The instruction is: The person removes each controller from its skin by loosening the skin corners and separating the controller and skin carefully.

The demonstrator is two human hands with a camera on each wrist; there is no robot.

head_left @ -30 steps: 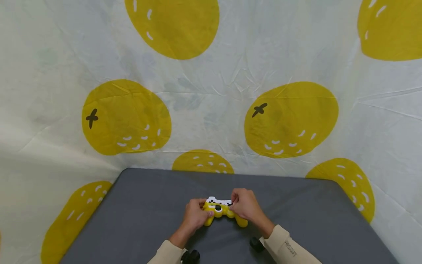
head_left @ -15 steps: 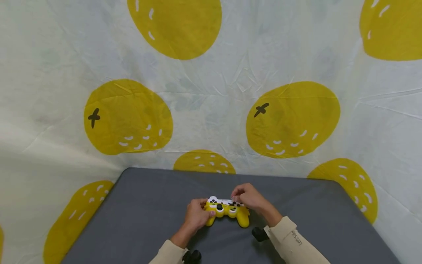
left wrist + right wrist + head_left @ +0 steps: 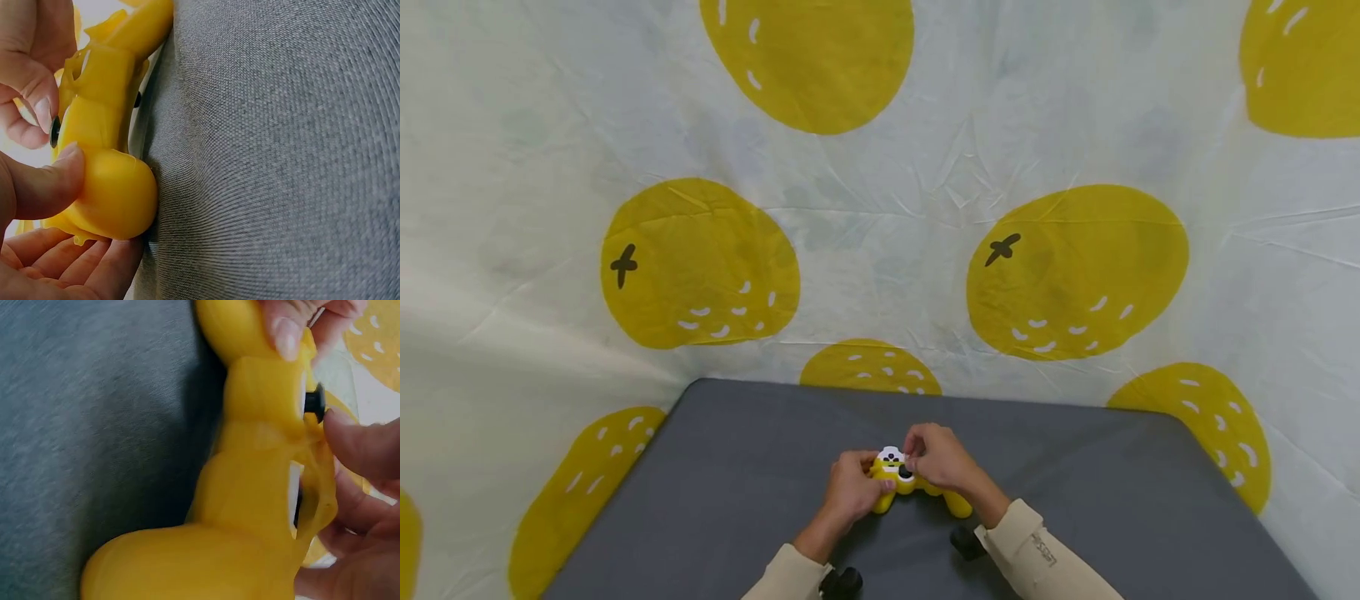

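Note:
A white game controller (image 3: 891, 452) lies on the grey table in a yellow silicone cover (image 3: 958, 504). Its top face shows white at the upper left. My left hand (image 3: 850, 486) grips the controller's left end, thumb over the yellow handle and fingers underneath, as the left wrist view shows. My right hand (image 3: 942, 458) reaches across the controller's middle, hiding much of its right half, and pinches the cover near a black thumbstick (image 3: 315, 403). In the right wrist view the right thumb sits right at that thumbstick, and a strip of cover stands off the white shell.
The grey table (image 3: 760, 433) extends around the controller. Behind and beside it hangs a white cloth (image 3: 880, 275) printed with yellow fruit. Black wrist cameras (image 3: 966, 543) sit under both forearms, near the beige sleeves.
My right hand lifted from the controller's right side to its upper edge, uncovering the right thumbstick, then moved left to the middle. My left hand keeps its grip.

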